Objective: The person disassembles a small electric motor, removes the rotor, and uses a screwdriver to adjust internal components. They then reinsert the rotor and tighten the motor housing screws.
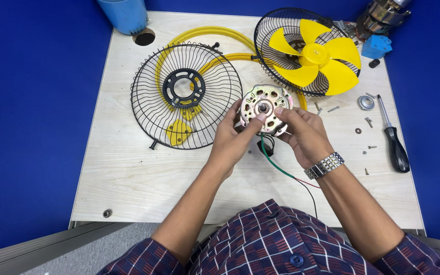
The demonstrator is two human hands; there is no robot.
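Observation:
Both hands hold a round metal fan motor above the middle of a pale wooden table. My left hand grips its lower left side, thumb near the central shaft. My right hand, with a metal watch on the wrist, grips its lower right side. Green, red and black wires hang from the motor toward my body. A black wire fan guard lies flat to the left of the motor. Behind the motor to the right, a second guard holds a yellow fan blade.
A black-handled screwdriver lies at the right with loose screws, a washer and a small metal cap. A yellow ring stand lies under the guards. A blue cup, a blue block and another motor sit at the back.

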